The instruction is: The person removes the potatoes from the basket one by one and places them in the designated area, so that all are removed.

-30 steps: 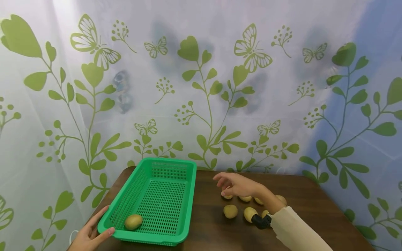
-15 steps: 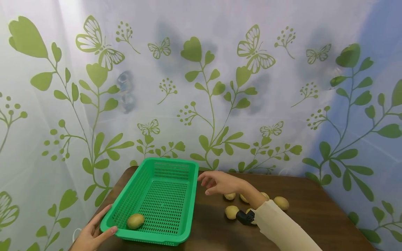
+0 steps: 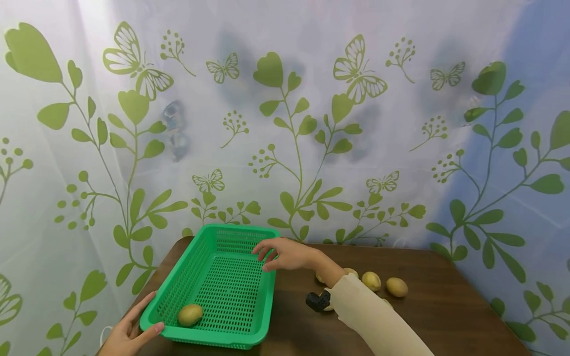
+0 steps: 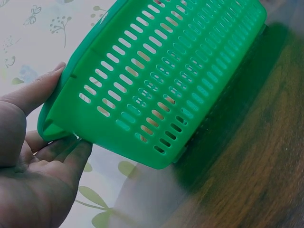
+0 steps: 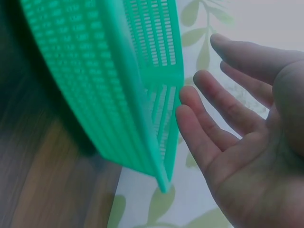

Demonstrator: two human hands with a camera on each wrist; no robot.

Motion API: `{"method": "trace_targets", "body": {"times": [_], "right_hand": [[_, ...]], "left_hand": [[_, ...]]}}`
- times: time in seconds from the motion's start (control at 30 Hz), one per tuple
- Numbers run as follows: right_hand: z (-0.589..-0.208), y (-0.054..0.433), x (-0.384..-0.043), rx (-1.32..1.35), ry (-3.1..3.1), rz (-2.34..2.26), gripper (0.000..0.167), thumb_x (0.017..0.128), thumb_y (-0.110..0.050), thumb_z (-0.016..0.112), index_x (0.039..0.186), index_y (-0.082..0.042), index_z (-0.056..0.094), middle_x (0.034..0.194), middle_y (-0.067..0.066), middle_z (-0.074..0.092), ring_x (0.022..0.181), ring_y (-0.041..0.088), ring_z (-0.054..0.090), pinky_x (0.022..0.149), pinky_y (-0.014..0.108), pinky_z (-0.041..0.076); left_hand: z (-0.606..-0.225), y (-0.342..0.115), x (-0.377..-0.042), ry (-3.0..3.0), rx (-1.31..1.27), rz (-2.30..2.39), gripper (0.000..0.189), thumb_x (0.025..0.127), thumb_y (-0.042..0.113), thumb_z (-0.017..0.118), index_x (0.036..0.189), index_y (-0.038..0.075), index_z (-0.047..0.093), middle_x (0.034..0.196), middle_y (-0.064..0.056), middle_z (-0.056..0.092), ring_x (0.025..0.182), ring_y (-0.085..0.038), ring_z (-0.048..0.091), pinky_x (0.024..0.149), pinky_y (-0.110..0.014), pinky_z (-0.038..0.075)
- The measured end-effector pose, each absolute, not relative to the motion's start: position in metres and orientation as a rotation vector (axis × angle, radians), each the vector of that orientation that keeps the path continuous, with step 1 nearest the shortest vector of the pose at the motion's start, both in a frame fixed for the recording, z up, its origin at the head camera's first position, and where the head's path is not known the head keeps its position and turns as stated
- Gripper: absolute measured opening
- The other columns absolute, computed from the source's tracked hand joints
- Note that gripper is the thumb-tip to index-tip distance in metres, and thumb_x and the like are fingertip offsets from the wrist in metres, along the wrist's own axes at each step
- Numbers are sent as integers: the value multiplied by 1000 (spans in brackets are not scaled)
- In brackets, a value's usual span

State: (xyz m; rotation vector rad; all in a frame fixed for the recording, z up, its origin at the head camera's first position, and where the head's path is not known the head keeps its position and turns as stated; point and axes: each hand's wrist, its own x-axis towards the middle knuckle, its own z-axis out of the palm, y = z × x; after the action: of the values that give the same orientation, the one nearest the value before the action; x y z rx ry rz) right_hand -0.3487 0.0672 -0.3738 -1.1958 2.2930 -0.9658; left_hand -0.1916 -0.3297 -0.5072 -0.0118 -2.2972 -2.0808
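Note:
The green slotted plastic basket [image 3: 222, 338] stands on the left of the table, with one yellowish potato [image 3: 190, 315] in its near left corner. My left hand [image 3: 129, 329] grips the basket's near left corner; in the left wrist view, the thumb and fingers lie on either side of the rim. Over the basket's right side hovers my right hand [image 3: 287, 253], its fingers loosely bent. The right wrist view shows that palm holding nothing, beside the basket wall. Several potatoes [image 3: 371, 281] lie on the table to the right, some partly hidden by the right forearm.
The dark brown wooden table [image 3: 427, 306] bears everything. A pale curtain [image 3: 311, 123] with green leaves and butterflies hangs behind it. A black device [image 3: 318, 300] sits at the right wrist. A white cable [image 3: 103, 333] shows near the left hand.
My right hand has moved left, from above the potatoes to over the basket's right rim, uncovering more of the potatoes on the right. The left hand and the potato in the basket stay put.

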Motion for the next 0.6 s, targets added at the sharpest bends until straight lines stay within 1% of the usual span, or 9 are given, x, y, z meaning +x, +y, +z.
{"method": "trace_targets", "body": {"times": [0.07,0.2,0.27,0.33,0.4,0.47,0.5,0.6], "right_hand": [[-373,60,-348,-1210,2286,-949,43,103,-18,69,144,-19,58,127,-4,63,118,23,63,89,30,56],[-371,48,-347,-1239,2269,-930,41,102,-15,69,142,-16,59,128,-4,62,116,16,63,89,28,56],[-370,41,-347,-1259,2269,-911,41,102,-14,69,142,-16,60,128,-4,62,115,13,62,90,27,55],[-368,33,-347,-1280,2271,-891,40,102,-14,70,141,-16,61,128,-4,62,114,11,63,90,27,55],[-367,25,-348,-1291,2264,-883,39,101,-14,71,140,-16,62,126,-4,62,112,10,63,90,26,55],[-367,16,-350,-1302,2252,-876,39,101,-16,72,139,-16,62,125,-4,63,111,10,64,89,26,55],[-367,12,-351,-1301,2240,-882,39,101,-16,72,139,-16,62,125,-4,63,112,10,64,89,26,55],[-368,-2,-353,-1295,2214,-899,39,101,-15,72,138,-15,63,124,-4,63,113,12,65,89,26,55]], "left_hand": [[-507,-329,-191,-2294,1,-2094,84,103,7,65,166,1,10,140,9,34,107,8,59,88,-32,59],[-506,-329,-192,-2300,-11,-2084,84,103,6,65,165,1,10,145,0,30,107,7,59,87,-32,59],[-506,-329,-192,-2294,-26,-2072,83,103,5,64,165,0,10,144,0,32,107,6,59,86,-32,59],[-506,-329,-192,-2279,-39,-2062,81,103,5,64,165,-1,12,141,8,39,107,4,61,85,-31,60],[-507,-330,-192,-2258,-54,-2061,80,103,3,64,164,-3,13,134,20,46,107,3,61,83,-31,60],[-508,-330,-191,-2241,-69,-2069,79,103,2,63,164,-4,13,127,29,49,107,2,62,83,-31,61],[-508,-330,-191,-2238,-72,-2074,80,103,2,63,164,-4,12,126,32,50,107,3,62,83,-30,60],[-509,-330,-192,-2236,-74,-2089,80,103,2,63,164,-4,12,125,33,49,108,4,61,83,-30,60]]}}
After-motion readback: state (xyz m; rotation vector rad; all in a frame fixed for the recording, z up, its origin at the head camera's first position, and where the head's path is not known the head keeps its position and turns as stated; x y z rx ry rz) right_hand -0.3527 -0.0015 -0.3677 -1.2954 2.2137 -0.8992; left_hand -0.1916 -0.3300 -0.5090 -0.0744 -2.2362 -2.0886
